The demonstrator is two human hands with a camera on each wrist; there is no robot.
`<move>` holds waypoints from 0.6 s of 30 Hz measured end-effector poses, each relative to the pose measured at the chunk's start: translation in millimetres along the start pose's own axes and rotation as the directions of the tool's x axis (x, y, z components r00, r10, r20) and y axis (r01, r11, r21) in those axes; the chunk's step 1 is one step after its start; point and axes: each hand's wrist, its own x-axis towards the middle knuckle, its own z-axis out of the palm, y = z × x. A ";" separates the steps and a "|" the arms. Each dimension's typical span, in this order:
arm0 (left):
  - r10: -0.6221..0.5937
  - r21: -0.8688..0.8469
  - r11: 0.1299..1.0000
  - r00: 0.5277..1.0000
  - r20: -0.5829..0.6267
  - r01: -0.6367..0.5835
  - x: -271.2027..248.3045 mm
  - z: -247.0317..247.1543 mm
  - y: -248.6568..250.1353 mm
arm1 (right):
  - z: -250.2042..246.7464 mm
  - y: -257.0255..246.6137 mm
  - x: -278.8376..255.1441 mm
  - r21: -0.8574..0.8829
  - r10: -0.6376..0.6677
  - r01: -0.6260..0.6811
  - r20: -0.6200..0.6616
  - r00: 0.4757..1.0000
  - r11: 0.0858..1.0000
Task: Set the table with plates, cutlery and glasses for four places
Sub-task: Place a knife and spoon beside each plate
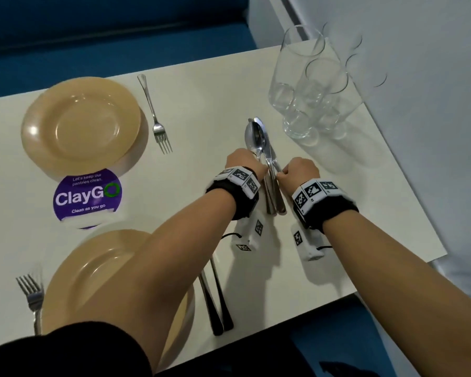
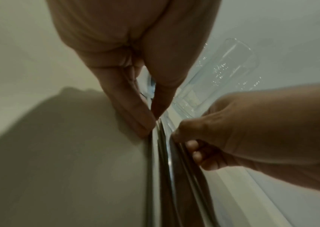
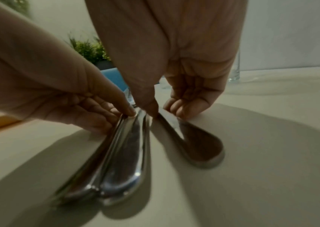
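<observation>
Both hands work at a bundle of cutlery lying on the white table, near its right side. Her left hand pinches thumb and forefinger on the handles at the bundle's left edge; the other fingers are curled under. Her right hand is curled too, its thumb and forefinger nipping one handle that is splayed off to the right of the rest. I count two spoon bowls stacked at the far end, with a knife blade just beside them; how many pieces lie in the bundle altogether I cannot tell, as the wrists cover the middle.

Four glasses stand clustered, touching or nearly so, beyond the bundle at the far right corner against the wall.

Two tan plates are out: one at the far left, one near her, partly under the left forearm. Between them sits a round purple sticker reading "ClayGO". One fork lies just right of the far plate, tines toward her. Another fork lies left of the near plate. Two dark handles lie side by side right of the near plate, their upper ends hidden by the arm.
</observation>
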 end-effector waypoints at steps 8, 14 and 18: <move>-0.015 -0.033 0.999 0.994 0.111 0.019 -2.1 -6.9 -4.6 | -15.9 -6.9 0.9 -0.119 -0.025 0.032 0.059 0.998 0.992; 0.048 -0.057 0.997 0.993 0.109 -0.042 -7.0 -16.5 -18.2 | -20.7 -7.9 -10.4 -0.049 -0.001 0.001 0.010 1.000 0.999; 0.105 -0.247 0.966 0.989 0.101 -0.077 -10.6 -28.8 -34.2 | -26.6 -26.6 -28.0 0.045 0.022 -0.017 -0.118 0.993 0.999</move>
